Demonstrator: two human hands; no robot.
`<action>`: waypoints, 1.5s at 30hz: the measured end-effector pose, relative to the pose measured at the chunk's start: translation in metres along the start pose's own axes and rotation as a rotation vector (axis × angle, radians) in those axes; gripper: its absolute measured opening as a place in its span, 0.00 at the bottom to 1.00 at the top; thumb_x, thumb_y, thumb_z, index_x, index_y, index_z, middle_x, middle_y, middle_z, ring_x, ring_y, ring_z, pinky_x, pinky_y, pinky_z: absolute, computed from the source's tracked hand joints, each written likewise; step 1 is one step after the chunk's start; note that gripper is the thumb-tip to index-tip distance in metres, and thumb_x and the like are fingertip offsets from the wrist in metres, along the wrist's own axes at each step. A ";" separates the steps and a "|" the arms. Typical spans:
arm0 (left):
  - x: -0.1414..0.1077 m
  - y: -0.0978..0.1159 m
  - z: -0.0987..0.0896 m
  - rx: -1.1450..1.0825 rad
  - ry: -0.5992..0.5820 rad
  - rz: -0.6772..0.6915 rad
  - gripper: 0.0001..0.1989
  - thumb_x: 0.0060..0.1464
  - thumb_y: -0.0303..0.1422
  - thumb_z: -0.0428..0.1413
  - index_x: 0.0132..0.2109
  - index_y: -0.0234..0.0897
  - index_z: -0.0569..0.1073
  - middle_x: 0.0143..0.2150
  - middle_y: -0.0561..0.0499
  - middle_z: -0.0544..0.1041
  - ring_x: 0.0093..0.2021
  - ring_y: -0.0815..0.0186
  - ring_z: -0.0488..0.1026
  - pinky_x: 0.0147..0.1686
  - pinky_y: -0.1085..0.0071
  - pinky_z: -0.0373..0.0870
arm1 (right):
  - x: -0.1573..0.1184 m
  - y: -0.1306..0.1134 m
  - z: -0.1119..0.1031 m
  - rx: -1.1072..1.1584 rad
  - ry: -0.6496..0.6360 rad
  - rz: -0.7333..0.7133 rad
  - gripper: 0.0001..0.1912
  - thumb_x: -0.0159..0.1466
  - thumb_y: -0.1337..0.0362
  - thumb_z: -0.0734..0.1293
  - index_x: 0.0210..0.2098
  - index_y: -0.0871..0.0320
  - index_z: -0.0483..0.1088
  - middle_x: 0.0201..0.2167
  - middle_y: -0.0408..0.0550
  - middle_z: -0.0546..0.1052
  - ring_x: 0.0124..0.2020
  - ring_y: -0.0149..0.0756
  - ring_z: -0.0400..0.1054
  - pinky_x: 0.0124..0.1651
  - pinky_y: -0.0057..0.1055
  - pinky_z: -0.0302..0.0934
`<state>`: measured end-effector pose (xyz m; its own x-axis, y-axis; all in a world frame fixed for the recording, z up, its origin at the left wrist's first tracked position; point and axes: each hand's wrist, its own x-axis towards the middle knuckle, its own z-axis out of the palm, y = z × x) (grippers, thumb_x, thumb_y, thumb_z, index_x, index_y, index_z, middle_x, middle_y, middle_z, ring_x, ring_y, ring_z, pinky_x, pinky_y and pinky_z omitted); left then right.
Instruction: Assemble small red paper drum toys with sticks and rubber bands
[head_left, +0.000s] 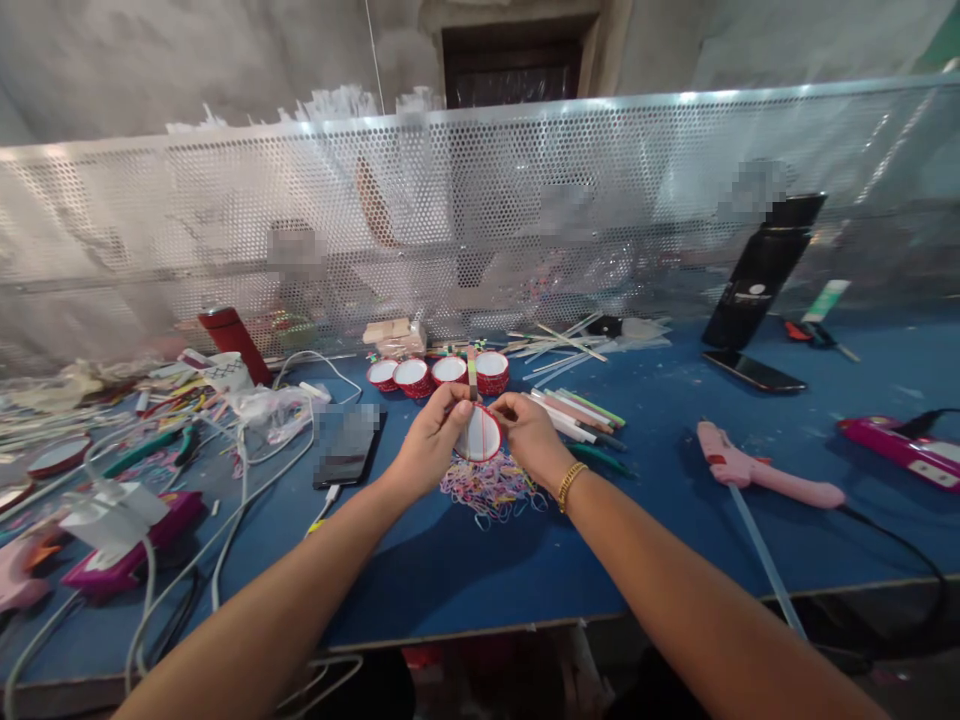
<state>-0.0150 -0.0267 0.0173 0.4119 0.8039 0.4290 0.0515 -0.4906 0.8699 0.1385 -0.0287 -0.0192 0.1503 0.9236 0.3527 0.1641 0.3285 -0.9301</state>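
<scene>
A small round white-faced piece (480,440) with a red rim and a stick-like neck (472,372) is held up over the table. Thin reddish lines run across its face. My left hand (435,435) is closed on it, thumb and fingers at the upper left near the neck. My right hand (529,430), with a gold bracelet (571,487) at the wrist, pinches at the upper right rim; what lies between those fingertips is too small to make out. Just beneath is a pile of colourful rubber bands (491,492). Similar red-rimmed pieces (450,372) stand in stacks behind.
On the right lie a pink glue gun (757,470), a dark phone (754,372) and a magenta power strip (900,450). Markers (577,410) lie behind my right hand. Leftward are another phone (349,445), white cables, a red bottle (234,345) and clutter. A perforated metal screen (420,220) closes the back.
</scene>
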 end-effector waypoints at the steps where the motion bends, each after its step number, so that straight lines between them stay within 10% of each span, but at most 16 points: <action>1: 0.000 0.001 0.000 -0.001 0.007 0.003 0.13 0.61 0.44 0.50 0.41 0.38 0.65 0.31 0.55 0.63 0.29 0.71 0.58 0.30 0.74 0.58 | 0.000 0.002 0.001 0.041 -0.012 0.023 0.11 0.56 0.55 0.66 0.26 0.56 0.67 0.25 0.43 0.73 0.27 0.34 0.65 0.32 0.31 0.60; 12: 0.007 -0.017 -0.010 0.018 0.065 -0.089 0.12 0.60 0.42 0.51 0.39 0.37 0.66 0.29 0.56 0.63 0.28 0.71 0.58 0.29 0.75 0.57 | 0.003 -0.001 -0.006 -0.165 0.081 -0.045 0.11 0.58 0.57 0.63 0.23 0.55 0.66 0.22 0.42 0.71 0.28 0.35 0.65 0.33 0.30 0.57; 20: 0.010 -0.021 -0.014 0.012 0.175 -0.079 0.09 0.60 0.39 0.50 0.38 0.37 0.65 0.29 0.56 0.63 0.28 0.71 0.59 0.28 0.75 0.57 | -0.006 -0.022 -0.019 -0.579 -0.157 -0.089 0.26 0.66 0.52 0.59 0.16 0.56 0.65 0.17 0.44 0.71 0.23 0.33 0.64 0.30 0.31 0.51; 24: 0.012 -0.027 -0.017 0.033 0.225 -0.067 0.09 0.60 0.39 0.50 0.39 0.37 0.65 0.30 0.56 0.63 0.28 0.71 0.59 0.29 0.75 0.57 | -0.008 -0.023 -0.023 -0.856 -0.139 -0.228 0.10 0.60 0.58 0.68 0.25 0.56 0.73 0.27 0.45 0.78 0.30 0.35 0.68 0.35 0.32 0.52; 45: 0.012 -0.026 -0.017 0.005 0.255 -0.059 0.09 0.59 0.39 0.52 0.38 0.37 0.66 0.30 0.56 0.63 0.29 0.71 0.59 0.29 0.75 0.57 | -0.008 -0.013 -0.008 -0.779 -0.297 -0.305 0.06 0.57 0.69 0.69 0.28 0.54 0.78 0.33 0.46 0.79 0.37 0.37 0.69 0.41 0.33 0.57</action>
<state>-0.0266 0.0015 0.0038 0.1658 0.8897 0.4255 0.0735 -0.4414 0.8943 0.1427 -0.0416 -0.0089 -0.2498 0.8667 0.4317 0.7889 0.4407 -0.4283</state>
